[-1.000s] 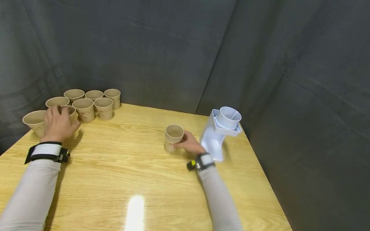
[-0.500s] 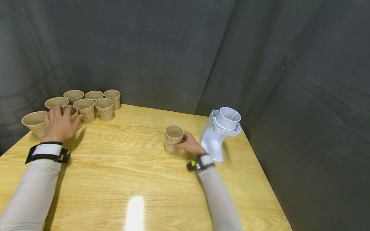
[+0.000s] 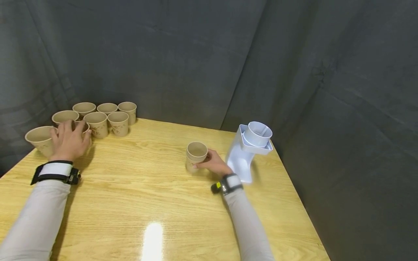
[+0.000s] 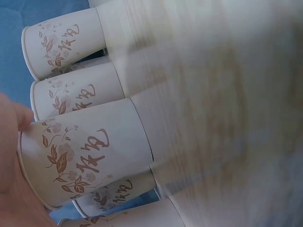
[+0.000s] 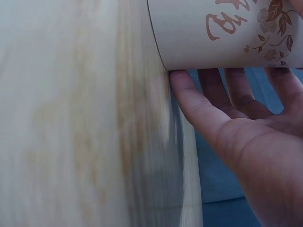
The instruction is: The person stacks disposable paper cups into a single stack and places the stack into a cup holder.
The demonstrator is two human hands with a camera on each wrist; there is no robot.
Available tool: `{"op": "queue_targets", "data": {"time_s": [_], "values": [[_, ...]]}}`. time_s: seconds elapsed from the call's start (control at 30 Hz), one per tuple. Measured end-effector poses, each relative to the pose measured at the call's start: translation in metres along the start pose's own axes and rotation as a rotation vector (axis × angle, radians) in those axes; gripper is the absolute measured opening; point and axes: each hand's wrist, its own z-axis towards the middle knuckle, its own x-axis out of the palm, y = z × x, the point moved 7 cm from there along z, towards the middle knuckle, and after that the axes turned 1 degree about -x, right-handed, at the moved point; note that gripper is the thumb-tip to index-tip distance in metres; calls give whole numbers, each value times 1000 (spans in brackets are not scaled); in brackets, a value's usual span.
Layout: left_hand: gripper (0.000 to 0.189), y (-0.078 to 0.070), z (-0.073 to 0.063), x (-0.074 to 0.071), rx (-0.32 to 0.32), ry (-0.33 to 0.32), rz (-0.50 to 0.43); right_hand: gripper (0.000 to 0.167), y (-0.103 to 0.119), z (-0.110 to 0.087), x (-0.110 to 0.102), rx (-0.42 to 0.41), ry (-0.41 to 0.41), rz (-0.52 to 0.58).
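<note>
On the left of the head view, my left hand (image 3: 68, 143) reaches over a beige paper cup (image 3: 86, 127) from above. Its fingers are curled at the rim and hide most of that cup. Up close in the left wrist view, the same cup (image 4: 90, 151) carries brown leaves and lettering and stands on the table. My right hand (image 3: 213, 163) holds a stack of nested paper cups (image 3: 195, 156) near the middle, thumb on the near side. In the right wrist view, the thumb tip touches the stack's lower side (image 5: 203, 52) right by the tabletop, and the other fingers reach behind.
Several more upright paper cups (image 3: 119, 125) stand in rows at the back left, with one cup (image 3: 40, 139) left of my left hand. A white plastic stand (image 3: 240, 163) with a round tube (image 3: 258, 134) on top is just right of my right hand. Grey curtains (image 3: 183, 65) border the wooden table (image 3: 130, 203).
My left hand has shifted slightly up and to the right, its fingers staying over the cup. My right hand and its stack have stayed in place.
</note>
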Motion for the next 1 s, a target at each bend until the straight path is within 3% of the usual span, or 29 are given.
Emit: {"op": "queue_targets", "data": {"time_s": [0.23, 0.6, 0.73, 1.0], "values": [[51, -8, -6, 1, 23, -2, -9, 64, -1, 2, 0, -11, 4, 0], [46, -33, -10, 5, 43, 61, 21, 66, -6, 4, -2, -15, 4, -2], [49, -40, -13, 5, 60, 110, 60, 66, -8, 5, -3, -4, 0, -5], [57, -62, -14, 3, 176, 262, 74, 65, -7, 8, -2, -6, 0, -7]]}}
